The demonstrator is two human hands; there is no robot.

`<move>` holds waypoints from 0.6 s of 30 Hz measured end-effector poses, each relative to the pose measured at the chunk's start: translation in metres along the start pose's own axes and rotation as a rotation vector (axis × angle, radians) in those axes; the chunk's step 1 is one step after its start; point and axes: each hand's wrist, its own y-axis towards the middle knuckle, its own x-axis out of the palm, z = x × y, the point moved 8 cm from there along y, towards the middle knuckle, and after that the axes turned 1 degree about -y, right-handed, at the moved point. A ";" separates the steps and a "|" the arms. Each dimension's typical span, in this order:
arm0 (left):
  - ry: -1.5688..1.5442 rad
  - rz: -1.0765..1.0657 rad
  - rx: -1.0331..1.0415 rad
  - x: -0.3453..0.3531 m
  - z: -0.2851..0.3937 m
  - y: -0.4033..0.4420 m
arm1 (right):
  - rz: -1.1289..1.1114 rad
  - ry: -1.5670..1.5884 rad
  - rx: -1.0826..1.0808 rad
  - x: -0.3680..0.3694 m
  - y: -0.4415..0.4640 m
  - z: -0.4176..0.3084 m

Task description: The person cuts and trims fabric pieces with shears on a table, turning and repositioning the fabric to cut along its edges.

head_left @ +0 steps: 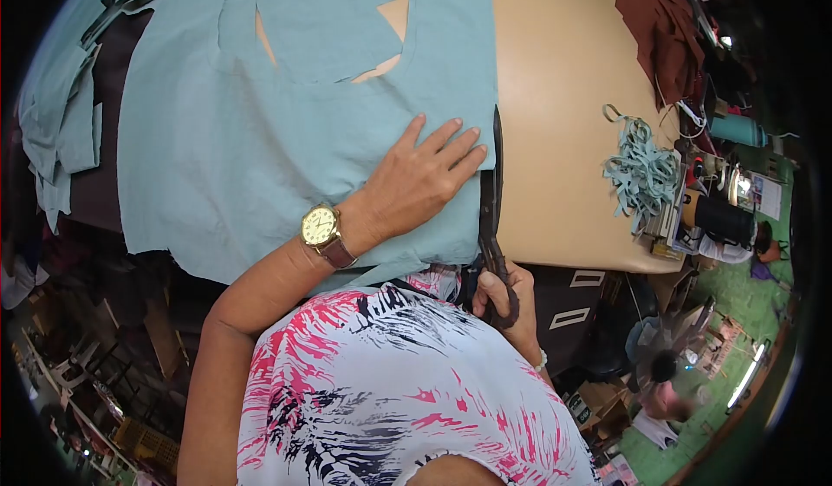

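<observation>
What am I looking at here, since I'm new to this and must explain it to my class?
There is no machine: a person works bare-handed, and a camera worn on their head looks down and gives this one picture. The left hand lies spread on light blue-green cloth. The right hand holds long dark scissors by the cloth's edge. On the tan tabletop also lie a tangle of blue-green strips and, farther off, rust-brown fabric.
</observation>
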 end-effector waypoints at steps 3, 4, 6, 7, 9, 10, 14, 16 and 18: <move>0.001 -0.003 -0.005 0.001 0.000 0.000 | 0.010 -0.028 0.013 0.001 -0.001 -0.001; 0.001 -0.004 -0.006 0.001 0.000 0.000 | 0.017 -0.059 0.029 0.000 -0.001 -0.001; -0.003 -0.003 -0.010 0.000 -0.001 0.000 | 0.028 -0.120 0.060 0.000 -0.002 -0.001; -0.008 -0.001 -0.013 0.000 -0.001 0.000 | 0.018 -0.124 0.054 0.000 -0.002 -0.003; -0.018 0.005 -0.018 0.000 -0.001 0.000 | -0.002 -0.131 0.040 0.002 -0.003 -0.005; -0.024 0.009 -0.021 -0.001 -0.001 0.000 | -0.020 -0.070 -0.004 0.003 -0.002 -0.006; -0.047 0.016 -0.023 -0.004 0.000 0.001 | -0.051 -0.008 -0.103 0.004 0.002 -0.013; -0.049 0.009 -0.007 -0.005 0.004 0.000 | -0.040 -0.034 -0.115 0.004 0.008 -0.019; -0.052 0.002 0.001 -0.007 0.006 -0.001 | -0.026 -0.027 -0.125 0.005 0.013 -0.023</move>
